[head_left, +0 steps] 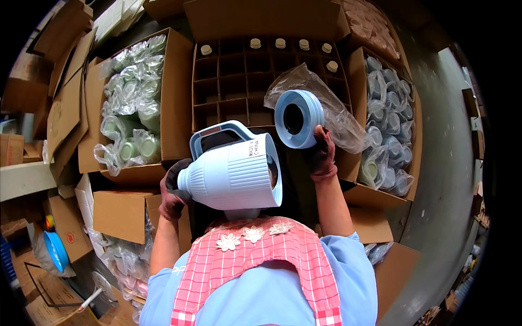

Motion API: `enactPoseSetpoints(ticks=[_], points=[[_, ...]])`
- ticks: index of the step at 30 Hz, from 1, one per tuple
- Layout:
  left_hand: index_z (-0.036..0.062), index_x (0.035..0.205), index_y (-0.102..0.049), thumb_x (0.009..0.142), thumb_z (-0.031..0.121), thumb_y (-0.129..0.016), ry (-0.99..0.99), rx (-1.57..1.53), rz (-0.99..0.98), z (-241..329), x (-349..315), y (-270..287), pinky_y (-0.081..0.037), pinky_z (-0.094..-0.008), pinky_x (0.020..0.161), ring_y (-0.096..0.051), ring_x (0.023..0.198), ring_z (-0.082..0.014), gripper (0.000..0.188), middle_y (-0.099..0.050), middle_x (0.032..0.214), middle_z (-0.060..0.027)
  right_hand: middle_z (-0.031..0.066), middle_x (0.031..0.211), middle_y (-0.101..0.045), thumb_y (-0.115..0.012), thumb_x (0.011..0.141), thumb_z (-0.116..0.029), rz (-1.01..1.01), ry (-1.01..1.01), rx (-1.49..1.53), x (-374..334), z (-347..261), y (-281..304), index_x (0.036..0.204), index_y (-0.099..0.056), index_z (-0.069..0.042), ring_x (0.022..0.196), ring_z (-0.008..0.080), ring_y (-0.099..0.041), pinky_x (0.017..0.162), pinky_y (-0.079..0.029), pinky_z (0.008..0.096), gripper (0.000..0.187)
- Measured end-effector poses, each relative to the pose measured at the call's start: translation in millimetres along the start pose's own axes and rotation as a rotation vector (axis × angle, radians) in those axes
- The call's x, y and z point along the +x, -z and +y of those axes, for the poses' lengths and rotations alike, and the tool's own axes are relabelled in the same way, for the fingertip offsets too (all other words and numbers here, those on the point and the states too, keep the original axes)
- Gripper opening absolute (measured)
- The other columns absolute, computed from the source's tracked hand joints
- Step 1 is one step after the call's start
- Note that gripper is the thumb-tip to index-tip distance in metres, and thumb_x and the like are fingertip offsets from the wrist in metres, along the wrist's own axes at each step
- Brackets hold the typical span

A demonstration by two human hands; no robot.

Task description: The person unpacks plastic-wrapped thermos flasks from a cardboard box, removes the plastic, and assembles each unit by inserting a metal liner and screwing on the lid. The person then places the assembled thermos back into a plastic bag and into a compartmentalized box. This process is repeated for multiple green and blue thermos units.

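Gripping the light-blue jug body with the left hand and a matching threaded ring with the right hand, so partway I'd guess, parts not joined yet.

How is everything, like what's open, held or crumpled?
Blue jug: sideways, wide end uncovered, in left hand
Blue round piece: off the jug, in right hand
Plastic bag: crumpled
Middle box: open, white caps showing inside
Left box: open, holding bagged green things
Right box: open, holding bagged pale things
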State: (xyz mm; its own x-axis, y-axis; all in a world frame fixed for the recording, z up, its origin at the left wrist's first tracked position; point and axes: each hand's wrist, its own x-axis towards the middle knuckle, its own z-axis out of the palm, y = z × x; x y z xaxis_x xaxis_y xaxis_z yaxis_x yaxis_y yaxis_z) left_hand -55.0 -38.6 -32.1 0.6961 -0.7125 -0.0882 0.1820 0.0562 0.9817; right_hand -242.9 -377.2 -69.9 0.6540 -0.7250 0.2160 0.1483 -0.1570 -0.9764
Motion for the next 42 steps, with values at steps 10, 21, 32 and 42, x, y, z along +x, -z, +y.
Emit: enactPoseSetpoints(ticks=[10, 21, 32, 42], points=[[0.0, 0.108, -0.057, 0.094, 0.03, -0.041, 0.206, -0.634, 0.266, -17, 1, 1, -0.045, -0.0362, 0.087, -0.058, 0.098, -0.0226, 0.037, -0.062, 0.105, -0.0108, 0.0084, 0.115, -0.056, -0.067, 0.077, -0.038, 0.014, -0.112, 0.39, -46, -74, -11, 0.123, -0.045, -0.001, 0.102, 0.0182, -0.055, 0.088, -0.043, 0.0306, 0.063], [0.0004, 0.113, -0.052, 0.096, 0.026, -0.033, -0.081, -0.009, 0.261, -52, -10, 14, -0.045, -0.0317, 0.084, -0.057, 0.096, -0.0192, 0.036, -0.06, 0.106, -0.0115, 0.003, 0.098, -0.056, -0.08, 0.057, -0.054, -0.062, -0.088, 0.158, -44, -97, -36, 0.117, -0.045, 0.002, 0.086, 0.0124, -0.052, 0.076, -0.042, 0.0259, 0.089], [-0.0009, 0.106, -0.058, 0.083, 0.006, -0.056, -0.276, 0.21, 0.308, -6, -11, -26, -0.047, -0.0303, 0.08, -0.059, 0.089, -0.0212, 0.024, -0.062, 0.1, -0.0105, 0.025, 0.13, -0.043, -0.078, 0.066, -0.045, -0.392, 0.349, -0.047, -33, -104, -54, 0.115, -0.046, -0.007, 0.122, 0.0421, -0.041, 0.1, -0.033, 0.0444, 0.07], [-0.0002, 0.106, -0.057, 0.093, 0.018, -0.038, -0.304, 0.464, 0.306, -12, -8, -22, -0.045, -0.0279, 0.081, -0.058, 0.09, -0.0176, 0.029, -0.062, 0.097, -0.0081, 0.0241, 0.129, -0.044, -0.078, 0.066, -0.045, -0.37, 0.348, -0.146, -38, -106, -56, 0.116, -0.046, -0.006, 0.122, 0.0442, -0.04, 0.099, -0.035, 0.0453, 0.071]])
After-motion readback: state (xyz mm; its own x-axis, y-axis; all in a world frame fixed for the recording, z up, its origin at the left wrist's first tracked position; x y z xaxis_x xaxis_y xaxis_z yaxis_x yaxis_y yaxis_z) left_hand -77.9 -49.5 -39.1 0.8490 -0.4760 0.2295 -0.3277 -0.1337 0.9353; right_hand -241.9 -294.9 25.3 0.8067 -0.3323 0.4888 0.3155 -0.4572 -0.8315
